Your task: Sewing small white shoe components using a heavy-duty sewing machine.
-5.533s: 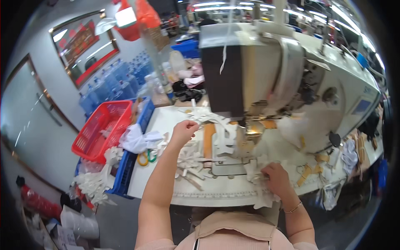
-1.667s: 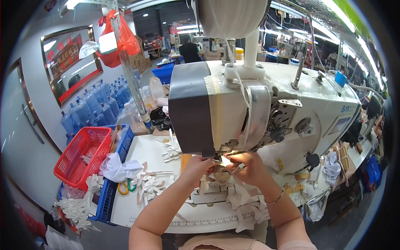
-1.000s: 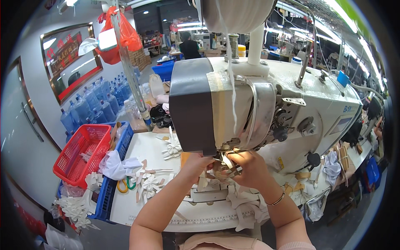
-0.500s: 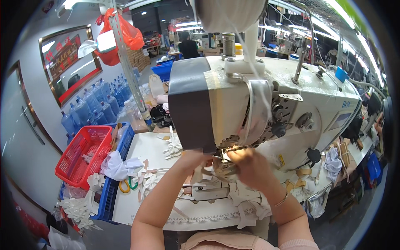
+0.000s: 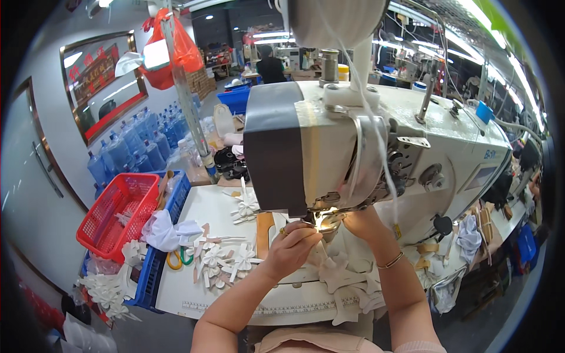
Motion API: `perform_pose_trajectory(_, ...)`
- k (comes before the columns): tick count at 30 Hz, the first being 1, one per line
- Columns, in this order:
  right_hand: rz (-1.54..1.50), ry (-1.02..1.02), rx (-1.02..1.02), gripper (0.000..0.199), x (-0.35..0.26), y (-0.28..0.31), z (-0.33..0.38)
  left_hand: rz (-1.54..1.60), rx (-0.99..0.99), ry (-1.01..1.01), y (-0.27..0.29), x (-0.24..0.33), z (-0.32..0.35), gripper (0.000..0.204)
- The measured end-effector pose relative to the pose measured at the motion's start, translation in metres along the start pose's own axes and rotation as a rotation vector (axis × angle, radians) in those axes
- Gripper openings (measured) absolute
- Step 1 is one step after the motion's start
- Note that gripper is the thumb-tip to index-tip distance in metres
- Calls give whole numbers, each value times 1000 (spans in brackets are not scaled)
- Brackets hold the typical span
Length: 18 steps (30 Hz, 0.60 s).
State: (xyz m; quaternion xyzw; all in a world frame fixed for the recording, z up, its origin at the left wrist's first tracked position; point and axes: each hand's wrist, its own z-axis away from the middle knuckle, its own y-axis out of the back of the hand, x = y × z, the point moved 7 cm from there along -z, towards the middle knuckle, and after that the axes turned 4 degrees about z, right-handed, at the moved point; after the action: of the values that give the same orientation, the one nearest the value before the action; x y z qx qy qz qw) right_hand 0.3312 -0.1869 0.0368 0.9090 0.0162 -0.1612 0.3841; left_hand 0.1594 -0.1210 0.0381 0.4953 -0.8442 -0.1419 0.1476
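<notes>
My left hand (image 5: pixel 292 246) is curled with its fingertips pinched together right under the needle area (image 5: pixel 327 222) of a large white and grey sewing machine (image 5: pixel 376 141). It appears to pinch a cream fabric piece (image 5: pixel 344 276) that lies on the machine bed below both hands. My right hand (image 5: pixel 363 221) reaches in from the right to the same spot; its fingers are hidden behind the machine head. A small lamp lights the needle area. A thin bracelet sits on my right wrist.
A heap of cream cut pieces (image 5: pixel 220 259) and a tan strip (image 5: pixel 263 235) lie left of my hands. Scissors (image 5: pixel 179 257), a white cloth (image 5: pixel 168 229), a red basket (image 5: pixel 120 215) and a blue crate (image 5: pixel 156 265) stand at the table's left. Water bottles (image 5: pixel 138 147) line the wall.
Several seconds ago my hands were spread apart among the pieces on the table. Since then they have come together at the needle and have stayed there, shifting only slightly.
</notes>
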Motion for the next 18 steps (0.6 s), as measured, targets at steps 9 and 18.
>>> perform_pose_trajectory(9,54,22,38,23,-9,5,-13,3,14,32,-1,-8,3,32)
perform_pose_trajectory(18,233,11,134,24,-27,36,33,25,-62,252,3,-57,8,19)
